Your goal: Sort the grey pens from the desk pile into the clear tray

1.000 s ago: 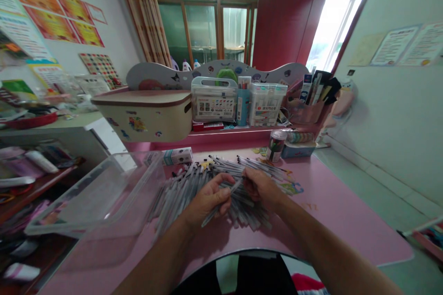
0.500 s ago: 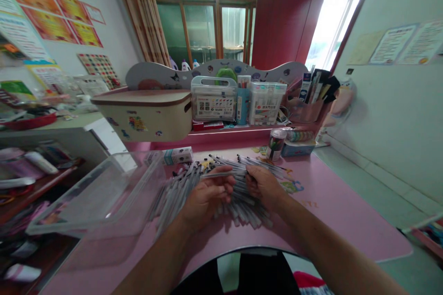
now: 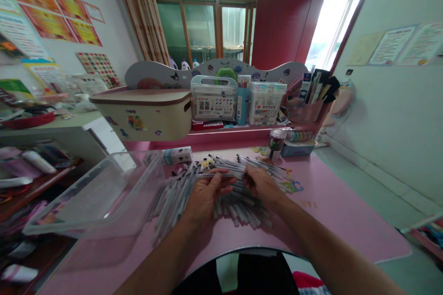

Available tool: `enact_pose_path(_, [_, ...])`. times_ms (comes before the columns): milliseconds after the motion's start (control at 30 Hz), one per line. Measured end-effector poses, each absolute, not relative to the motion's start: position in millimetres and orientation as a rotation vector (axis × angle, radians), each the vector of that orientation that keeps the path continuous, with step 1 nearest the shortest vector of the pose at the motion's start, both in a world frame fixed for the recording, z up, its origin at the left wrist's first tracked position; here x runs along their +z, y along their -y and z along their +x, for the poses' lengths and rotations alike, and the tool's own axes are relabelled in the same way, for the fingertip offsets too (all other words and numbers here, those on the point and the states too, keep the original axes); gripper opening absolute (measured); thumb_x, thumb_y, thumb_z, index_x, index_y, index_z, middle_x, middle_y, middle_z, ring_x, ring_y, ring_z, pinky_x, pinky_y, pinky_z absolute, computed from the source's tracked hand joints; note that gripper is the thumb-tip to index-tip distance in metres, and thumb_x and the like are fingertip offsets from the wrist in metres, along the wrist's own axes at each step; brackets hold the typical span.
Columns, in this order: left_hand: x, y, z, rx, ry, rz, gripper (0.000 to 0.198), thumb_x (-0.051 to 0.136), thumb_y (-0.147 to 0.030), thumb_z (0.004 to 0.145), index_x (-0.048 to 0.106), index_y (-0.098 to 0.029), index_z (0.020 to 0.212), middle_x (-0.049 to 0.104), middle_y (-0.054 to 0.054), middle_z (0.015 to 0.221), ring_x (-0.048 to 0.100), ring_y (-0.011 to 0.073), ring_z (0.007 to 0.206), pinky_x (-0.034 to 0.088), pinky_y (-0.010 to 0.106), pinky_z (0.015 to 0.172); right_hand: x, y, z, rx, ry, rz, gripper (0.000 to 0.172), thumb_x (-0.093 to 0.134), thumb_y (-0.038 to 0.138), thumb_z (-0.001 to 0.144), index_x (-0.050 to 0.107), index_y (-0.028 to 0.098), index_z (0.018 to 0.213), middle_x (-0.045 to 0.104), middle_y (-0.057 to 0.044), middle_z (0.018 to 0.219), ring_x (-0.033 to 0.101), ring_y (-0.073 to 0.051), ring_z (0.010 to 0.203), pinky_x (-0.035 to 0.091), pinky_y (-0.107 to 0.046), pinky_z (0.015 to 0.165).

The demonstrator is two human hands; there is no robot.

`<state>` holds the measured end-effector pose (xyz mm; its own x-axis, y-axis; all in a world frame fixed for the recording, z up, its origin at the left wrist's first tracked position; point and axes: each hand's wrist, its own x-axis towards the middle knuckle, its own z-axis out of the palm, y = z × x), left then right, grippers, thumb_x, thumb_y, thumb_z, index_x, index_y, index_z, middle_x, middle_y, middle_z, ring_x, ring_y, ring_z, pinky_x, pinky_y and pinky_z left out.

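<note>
My left hand [image 3: 207,193] is closed on a thin clear-barrelled pen [image 3: 218,175], which lies level between thumb and fingers. Just right of the pen's end, my right hand [image 3: 262,185] has its fingers pinched together; anything in them is too small or hidden to make out. Beneath and between both hands, many similar pens [image 3: 238,209] lie in a loose pile on the pink desk, some with dark tips pointing to the back. Another heap of pens [image 3: 173,203] spreads left of my left hand, with small black pieces [image 3: 178,171] at its far end.
A clear plastic bin [image 3: 93,193] stands at the desk's left. Behind the pens are a small white box [image 3: 177,155], a round clear jar [image 3: 276,144] and a blue box [image 3: 298,148]. A lidded cream bin [image 3: 148,117] and marker cases [image 3: 214,100] fill the back shelf.
My hands have drawn slightly apart. The pen has shifted a little left with my left hand, whose thumb now presses on it; its right end is away from my right fingers.
</note>
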<state>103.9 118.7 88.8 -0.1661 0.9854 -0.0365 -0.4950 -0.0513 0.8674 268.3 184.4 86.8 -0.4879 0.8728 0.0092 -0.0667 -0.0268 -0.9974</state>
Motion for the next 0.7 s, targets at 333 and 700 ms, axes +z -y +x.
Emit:
enact_pose_path(333, [88.3,-120.0,101.2,1.558,-0.915,0.719,0.029,0.073,-0.037,0.079,0.068,-0.015,0.097,0.077,0.01,0.094,0.074,0.0205,0.087,0.059,0.025,0.068,90.9,-180.7,265.3,1.749,1.418,-0.777,0.032,0.058,0.052,0.082,0.051,0.021,0.084,0.042,0.008,0.057,0.022,-0.005,0.039,0.012,-0.02,0.036])
enact_pose_path(700, [87.0,-120.1,101.4,1.557,-0.918,0.726,0.03,0.073,-0.038,0.079,0.067,-0.015,0.098,0.076,0.01,0.095,0.074,0.0209,0.087,0.058,0.026,0.069,86.7,-180.8,265.1,1.728,1.449,-0.772,0.033,0.052,0.053,0.086,0.052,0.02,0.089,0.052,0.005,0.063,0.027,-0.005,0.037,0.016,-0.019,0.034])
